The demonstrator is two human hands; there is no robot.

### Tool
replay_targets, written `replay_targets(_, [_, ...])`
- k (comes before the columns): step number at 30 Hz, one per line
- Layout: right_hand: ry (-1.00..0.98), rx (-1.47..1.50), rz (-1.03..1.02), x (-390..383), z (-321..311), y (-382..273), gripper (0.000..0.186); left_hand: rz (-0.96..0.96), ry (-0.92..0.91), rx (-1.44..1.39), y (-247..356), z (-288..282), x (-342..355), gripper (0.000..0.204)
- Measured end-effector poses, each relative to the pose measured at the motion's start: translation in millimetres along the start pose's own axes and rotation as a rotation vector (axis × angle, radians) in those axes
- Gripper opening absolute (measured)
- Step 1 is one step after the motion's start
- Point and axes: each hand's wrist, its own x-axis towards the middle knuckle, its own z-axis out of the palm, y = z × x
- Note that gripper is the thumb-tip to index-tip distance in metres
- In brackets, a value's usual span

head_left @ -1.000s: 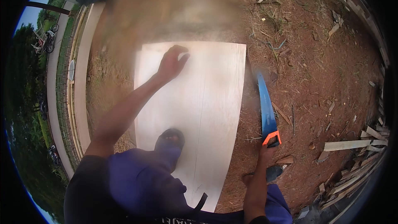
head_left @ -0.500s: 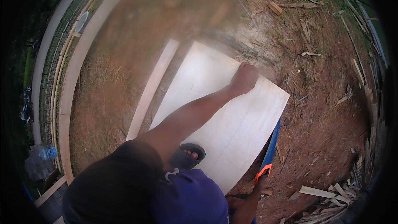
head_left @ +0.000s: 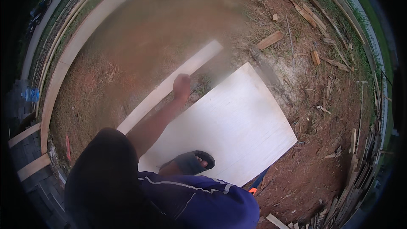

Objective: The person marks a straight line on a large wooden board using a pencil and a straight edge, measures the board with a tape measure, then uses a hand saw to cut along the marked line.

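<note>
My left hand (head_left: 182, 87) is closed at the right edge of a long pale wooden strip (head_left: 154, 97), its fingers curled against it. Beside the strip lies a large pale plywood sheet (head_left: 237, 118), flat and tilted in view. A foot in a dark sandal (head_left: 190, 163) presses on the near part of the sheet. Past the sheet's lower right edge shows a little of a handsaw (head_left: 253, 190), with a blue blade and orange handle. My right hand is out of sight, behind the purple clothing or below the frame.
A long board (head_left: 63, 63) curves along the left side. Scrap wood pieces (head_left: 270, 40) lie on the dirt at the far right, and stacked offcuts (head_left: 360, 169) line the right rim. A water bottle (head_left: 30, 94) stands at the far left.
My left hand has left the plywood's far edge and moved left to the wooden strip. My right hand, on the saw before, has dropped from sight. The view has turned.
</note>
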Motion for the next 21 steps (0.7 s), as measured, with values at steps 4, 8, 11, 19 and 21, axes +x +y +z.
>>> replay_targets(4, [0.003, -0.125, -0.05, -18.3, 19.9, -12.2, 0.02, -0.06, -0.068, 0.283, -104.4, -96.3, 31.1, 0.029])
replay_targets(8, [0.007, -0.181, -0.11, -29.0, 33.5, -27.6, 0.019, 0.083, -0.259, 0.759, -138.8, -134.2, 12.6, 0.048])
replay_targets(11, [0.005, -0.229, -0.135, -36.8, 35.6, -35.7, 0.019, 0.213, -0.367, 0.886, -169.1, -145.9, 11.9, 0.061])
replay_targets(19, [0.022, -0.205, -0.173, -48.8, 28.8, -36.1, 0.018, 0.185, -0.694, 0.801, -145.7, -163.1, 14.0, 0.039])
replay_targets(21, [0.021, -0.192, -0.167, -51.6, 32.1, -31.2, 0.018, 0.085, -0.629, 0.579, -119.8, -179.7, 18.2, 0.034])
